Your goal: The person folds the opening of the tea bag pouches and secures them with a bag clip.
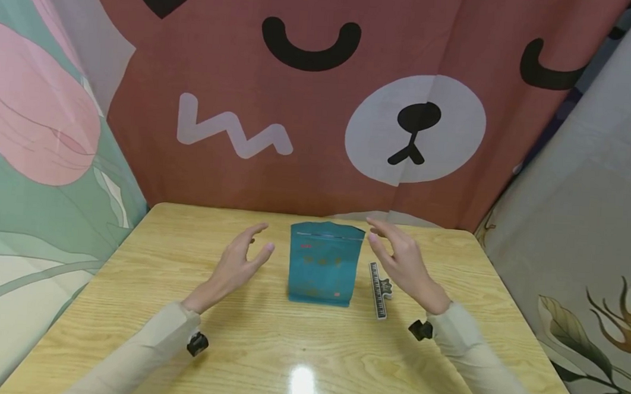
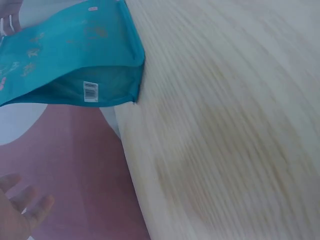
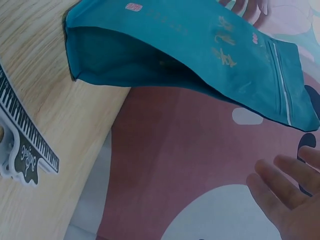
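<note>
A teal stand-up pouch [image 1: 323, 269] stands upright on the table, gold lettering on its front and a zip line near its top. My left hand [image 1: 236, 263] hovers left of the pouch, thumb and fingers spread apart and holding nothing. On the other side, my right hand [image 1: 402, 258] is raised close to the pouch's upper right corner, its fingers loosely bent and nothing in them. A clip with a piano-key pattern [image 1: 379, 291] lies on the table below the right hand. In the right wrist view, the pouch [image 3: 150, 45] and the clip [image 3: 22, 135] appear apart.
The wooden table [image 1: 253, 360] carries the pouch and the clip. A curtain with a bear face [image 1: 316, 185] hangs behind the table's back edge. Patterned cloths hang at the left [image 1: 36, 218] and right [image 1: 576, 234].
</note>
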### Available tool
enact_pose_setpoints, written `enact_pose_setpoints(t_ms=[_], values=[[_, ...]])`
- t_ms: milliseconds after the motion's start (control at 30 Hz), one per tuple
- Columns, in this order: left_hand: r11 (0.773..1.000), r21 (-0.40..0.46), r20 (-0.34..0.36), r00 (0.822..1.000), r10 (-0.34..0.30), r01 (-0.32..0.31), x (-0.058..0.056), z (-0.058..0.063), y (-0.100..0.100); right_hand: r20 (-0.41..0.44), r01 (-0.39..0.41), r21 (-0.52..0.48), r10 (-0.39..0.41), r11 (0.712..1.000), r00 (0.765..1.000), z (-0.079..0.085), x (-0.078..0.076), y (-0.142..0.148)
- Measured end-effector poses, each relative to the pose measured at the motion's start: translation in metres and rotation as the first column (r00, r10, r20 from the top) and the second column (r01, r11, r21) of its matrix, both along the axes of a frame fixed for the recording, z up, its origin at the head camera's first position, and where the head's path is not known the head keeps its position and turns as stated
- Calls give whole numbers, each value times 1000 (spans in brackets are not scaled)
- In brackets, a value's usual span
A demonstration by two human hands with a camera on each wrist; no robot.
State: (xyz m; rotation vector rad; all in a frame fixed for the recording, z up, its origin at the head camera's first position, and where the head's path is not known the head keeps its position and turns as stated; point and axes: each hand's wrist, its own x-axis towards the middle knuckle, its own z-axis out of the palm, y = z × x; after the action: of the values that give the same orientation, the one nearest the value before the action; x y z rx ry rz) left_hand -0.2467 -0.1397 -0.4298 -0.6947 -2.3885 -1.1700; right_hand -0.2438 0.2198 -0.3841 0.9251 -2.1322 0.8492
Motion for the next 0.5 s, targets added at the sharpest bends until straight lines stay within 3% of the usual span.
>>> enact_pose_setpoints(t_ms=[233,500], values=[[995,75,-10,998,-69,70,-2,3,7,-3,-27,-17,27,999,1000,1,0,-5],[969,183,-29,986,-166,168,-3,7,16,14,-25,-20,25,999,1000,1,1,-10]])
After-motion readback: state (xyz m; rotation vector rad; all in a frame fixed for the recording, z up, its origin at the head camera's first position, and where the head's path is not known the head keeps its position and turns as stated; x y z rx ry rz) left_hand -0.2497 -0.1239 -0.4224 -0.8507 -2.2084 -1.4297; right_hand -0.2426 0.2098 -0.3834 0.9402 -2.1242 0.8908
